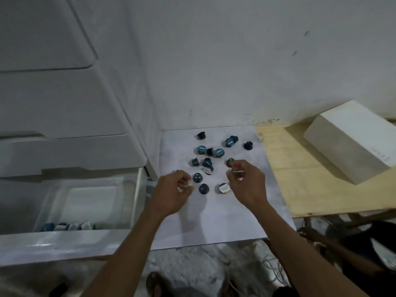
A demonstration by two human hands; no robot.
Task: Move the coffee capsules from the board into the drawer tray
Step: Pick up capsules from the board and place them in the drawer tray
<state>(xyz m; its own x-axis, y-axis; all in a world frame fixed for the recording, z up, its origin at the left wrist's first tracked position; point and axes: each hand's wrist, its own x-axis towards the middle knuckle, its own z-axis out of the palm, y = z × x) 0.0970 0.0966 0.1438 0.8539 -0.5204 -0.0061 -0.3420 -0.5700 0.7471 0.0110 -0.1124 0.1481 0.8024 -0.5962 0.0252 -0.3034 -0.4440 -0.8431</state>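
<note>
**A Dozen-Odd Capsules Left on the Board, Both Hands Over Them**

A few capsules (66, 227) already lay in the tray (90, 202) of the open drawer (64, 245) at lower left of the frame, lined along its near edge. Above it, the closed drawers (53, 103) filled the upper left.

Moving right, the left hand (174, 190) hovered at the left edge of the board (214, 221), fingers curled inward. Whether it pinched anything could not be told; blur hid the fingertips. Two dark capsules (200, 183) sat just to its right, domes up, nearly touching the knuckles. This hand was the nearer one to the drawer, so a carry leftward and down-frame looked short.

At frame centre the main cluster (209, 155) spread above both hands, some on their sides, some lid-up.

The right hand (244, 181) was reached further up the board, its fingers curled around something pale that I took for a capsule's rim, though blur left this unsure. A lid-up capsule (224, 188) lay just left of its palm, and a dark one (230, 162) touched its fingertips.

At far right, a white box (347, 142) rested on the wooden top (300, 185).
</note>
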